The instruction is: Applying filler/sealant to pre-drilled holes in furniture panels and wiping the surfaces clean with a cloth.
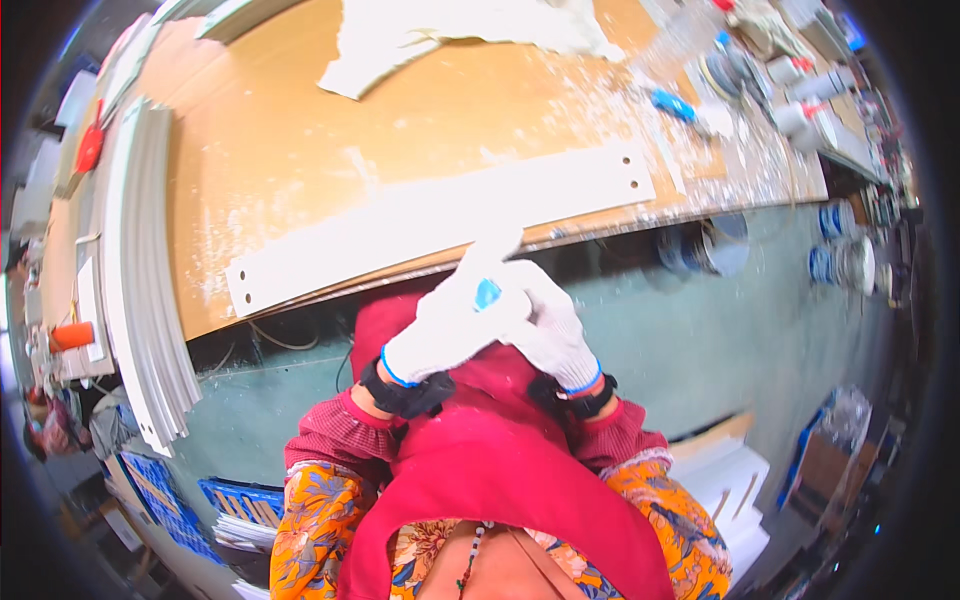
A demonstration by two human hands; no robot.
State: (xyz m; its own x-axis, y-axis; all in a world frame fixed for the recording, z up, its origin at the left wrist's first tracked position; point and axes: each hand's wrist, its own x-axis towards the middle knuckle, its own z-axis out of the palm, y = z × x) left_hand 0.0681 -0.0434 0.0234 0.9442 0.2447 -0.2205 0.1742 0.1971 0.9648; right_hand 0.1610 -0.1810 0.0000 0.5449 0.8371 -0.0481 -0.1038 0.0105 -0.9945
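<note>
One brown workbench (300, 130) spreads before you, carrying one long white strip (440, 215) with holes at both ends and one crumpled white cloth (450, 35), while one blue crate (245, 500) of flat pieces stands down at your left. Your two gloved hands meet just below the bench edge: your left hand (445, 325) and right hand (550, 325) both clench one small blue object (487, 294).

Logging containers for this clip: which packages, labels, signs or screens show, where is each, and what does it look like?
Small blue-capped tube: held between the gloved left hand and right hand, below the bench edge.
Clear plastic bottles: top right of the bench, white with red caps.
Blue-and-white tins: on the floor at right, round.
Cardboard box: lower right, brown with blue side.
No signs or screens visible.
</note>
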